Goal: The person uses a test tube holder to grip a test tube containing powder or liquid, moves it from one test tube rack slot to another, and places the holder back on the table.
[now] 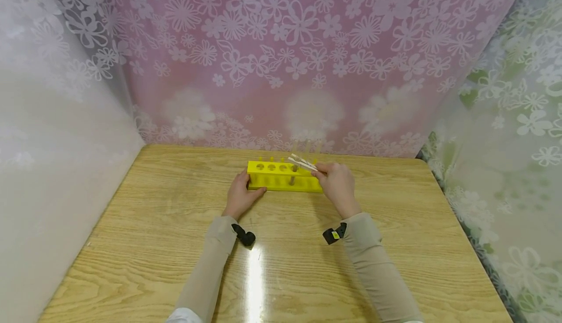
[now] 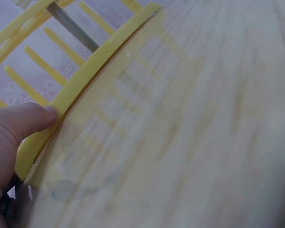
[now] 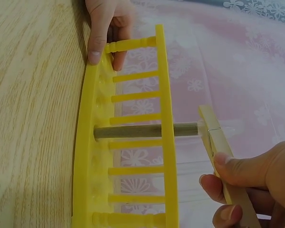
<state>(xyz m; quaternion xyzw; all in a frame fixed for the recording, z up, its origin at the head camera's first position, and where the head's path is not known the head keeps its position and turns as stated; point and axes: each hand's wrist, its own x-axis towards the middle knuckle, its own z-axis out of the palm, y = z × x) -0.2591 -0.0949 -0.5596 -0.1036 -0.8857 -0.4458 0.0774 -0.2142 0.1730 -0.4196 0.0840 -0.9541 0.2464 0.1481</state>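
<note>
A yellow test tube rack point(image 1: 263, 170) stands on the table. My left hand point(image 1: 240, 197) holds its left end, the thumb point(image 2: 26, 122) resting on the base edge in the left wrist view. One test tube point(image 3: 147, 131) with grey-brown contents stands through a hole of the rack, its lower end at the base. My right hand point(image 1: 339, 186) grips a wooden test tube clamp point(image 3: 223, 161), thumb on one side and fingers curled on the other. The clamp's jaws are at the tube's clear upper part, above the top plate in the right wrist view.
Several yellow pegs point(image 3: 137, 169) line the rack's far side. The wood-grain table point(image 1: 167, 245) reaches back to a pink flowered curtain point(image 1: 263, 69). Pale flowered sheets hang at left and right. Each wrist wears a black strap with a camera.
</note>
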